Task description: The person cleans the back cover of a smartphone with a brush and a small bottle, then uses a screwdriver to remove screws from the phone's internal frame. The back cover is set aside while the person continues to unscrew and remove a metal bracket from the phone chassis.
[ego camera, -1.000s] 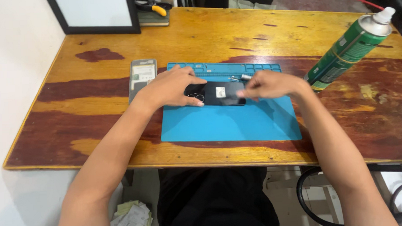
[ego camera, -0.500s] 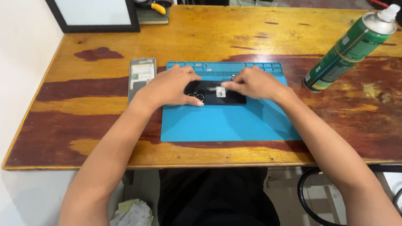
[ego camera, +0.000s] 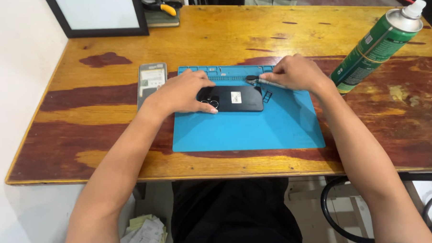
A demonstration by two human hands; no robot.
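Across the middle of the frame runs a worn wooden bench (ego camera: pixel 222 35), its yellow-brown top marked with dark reddish patches where the finish has changed colour. At the left a pale wall meets the bench edge. In the upper left of the frame a black-framed white panel (ego camera: pixel 100 15) stands on the bench, and just right of it lie pliers (ego camera: pixel 161 4) with yellow and black handles. A tall green spray can (ego camera: pixel 378 46) with a white cap stands at the upper right. Below the bench edge, at the lower left, crumpled papers (ego camera: pixel 144 234) lie on the floor, and a black cable (ego camera: pixel 331 213) loops at the lower right.

On the centre of the bench lies a blue work mat (ego camera: pixel 247 130) with small compartments along its far rim. A black phone (ego camera: pixel 234 98) lies flat on the upper part of the mat, back side up, long side running left to right, with camera lenses at its left end and a small white sticker near the middle. Just left of the mat lies a phone frame (ego camera: pixel 151 83), pale and open-faced.

The left hand (ego camera: pixel 181 93) rests on the left end of the phone, fingers curled down over the camera end and pressing it to the mat. The right hand (ego camera: pixel 295 74) is above the phone's right end, fingers pinched together on a thin silvery tool (ego camera: pixel 262 81) whose dark tip points left near the phone's upper right corner.
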